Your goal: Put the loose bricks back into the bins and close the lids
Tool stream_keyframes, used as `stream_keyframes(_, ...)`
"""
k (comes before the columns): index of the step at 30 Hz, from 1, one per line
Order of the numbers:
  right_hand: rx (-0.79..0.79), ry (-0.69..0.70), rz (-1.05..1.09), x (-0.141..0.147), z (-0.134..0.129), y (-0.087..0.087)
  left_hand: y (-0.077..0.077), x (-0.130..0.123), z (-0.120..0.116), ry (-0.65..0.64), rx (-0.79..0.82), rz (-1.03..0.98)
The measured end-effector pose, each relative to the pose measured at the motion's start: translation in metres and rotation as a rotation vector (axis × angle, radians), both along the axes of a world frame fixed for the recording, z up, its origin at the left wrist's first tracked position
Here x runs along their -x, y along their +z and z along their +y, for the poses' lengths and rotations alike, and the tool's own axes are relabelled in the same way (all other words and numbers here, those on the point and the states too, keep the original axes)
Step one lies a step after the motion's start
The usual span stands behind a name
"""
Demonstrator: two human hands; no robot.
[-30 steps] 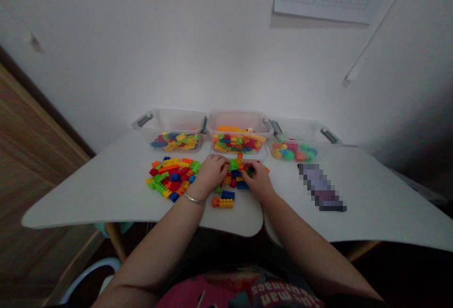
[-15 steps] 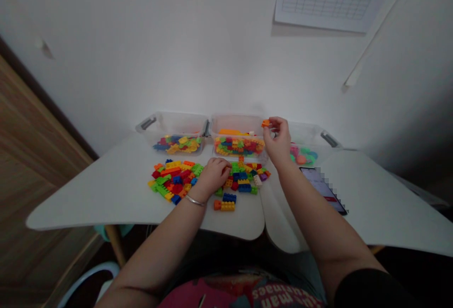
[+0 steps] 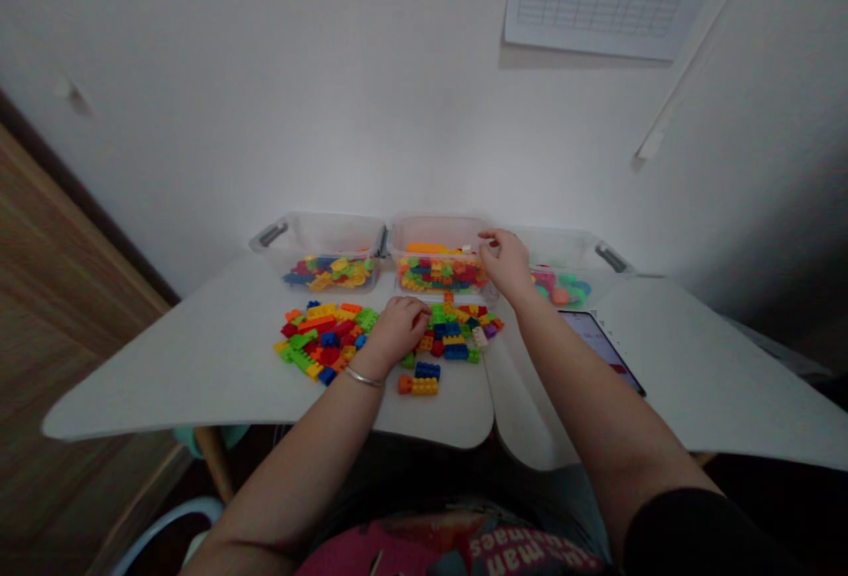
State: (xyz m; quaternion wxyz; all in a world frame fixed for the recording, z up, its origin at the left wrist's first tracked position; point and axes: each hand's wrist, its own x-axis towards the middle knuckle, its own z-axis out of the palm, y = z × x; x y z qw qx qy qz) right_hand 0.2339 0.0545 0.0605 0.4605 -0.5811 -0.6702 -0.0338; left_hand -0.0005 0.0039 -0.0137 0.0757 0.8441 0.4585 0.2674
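Over the right edge of the middle clear box (image 3: pixel 437 228) is my right hand (image 3: pixel 507 260), its fingers apart with nothing between them. Colourful bricks (image 3: pixel 442 274) fill the lower part of that box. My left hand (image 3: pixel 398 329) rests among the loose bricks (image 3: pixel 316 325) on the white table, fingers curled; an orange bit shows near its fingertips, too small to name. Close in front lie a blue brick (image 3: pixel 427 371) and a yellow brick (image 3: pixel 425 387) with an orange piece (image 3: pixel 405 385) at its left end.
The left clear box (image 3: pixel 331 224) holds more bricks. In the right clear box (image 3: pixel 563 245) are round pink, green and blue pieces. A phone (image 3: pixel 606 351) lies right of my right forearm. The white table (image 3: pixel 165 382) has a seam near the middle.
The orange piece has left my right hand, whose fingers have opened and moved slightly left and down over the middle box. My left hand has stayed in place. The view has shifted slightly.
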Motion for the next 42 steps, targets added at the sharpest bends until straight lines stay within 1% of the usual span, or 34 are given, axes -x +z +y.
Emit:
stream_keyframes(2,-0.046,0.029,0.035,-0.001,-0.007,0.001,0.001,0.0,0.0,0.003,0.009,0.003)
stream_keyframes(5,-0.189,0.061,0.05,0.001,-0.023,0.002,0.001,-0.001,0.0,0.001,0.018,0.003)
stream_keyframes(7,-0.223,0.125,0.019,0.006,-0.035,0.0,0.0,-0.001,0.0,0.003,0.019,0.003)
stream_keyframes(9,-0.175,0.243,-0.046,0.012,-0.047,-0.007,0.0,-0.001,0.0,0.003,0.013,0.003)
stream_keyframes(11,-0.096,0.356,-0.139,0.018,-0.057,-0.018,0.0,-0.001,0.0,-0.004,0.001,0.004)
stream_keyframes(13,-0.025,0.398,-0.248,0.023,-0.066,-0.034,-0.001,-0.001,0.0,-0.009,-0.018,0.006)
stream_keyframes(15,0.041,0.371,-0.336,0.025,-0.073,-0.05,-0.001,-0.001,0.0,-0.007,-0.041,0.012)
stream_keyframes(17,0.108,0.342,-0.38,0.027,-0.079,-0.064,-0.002,-0.001,0.0,-0.008,-0.057,0.024)
stream_keyframes(20,0.169,0.358,-0.399,0.028,-0.083,-0.076,-0.002,-0.001,0.001,-0.02,-0.067,0.032)
stream_keyframes(23,0.179,0.374,-0.364,0.029,-0.082,-0.08,-0.003,-0.001,0.001,-0.021,-0.073,0.02)
stream_keyframes(31,0.203,0.35,-0.203,0.031,-0.075,-0.089,-0.005,0.0,0.002,-0.008,-0.05,0.0)
stream_keyframes(38,0.163,0.364,-0.145,0.03,-0.078,-0.089,-0.004,0.0,0.001,-0.009,-0.046,-0.007)
stream_keyframes(42,0.135,0.382,-0.065,0.028,-0.077,-0.091,-0.004,0.001,0.002,-0.022,-0.041,0.002)
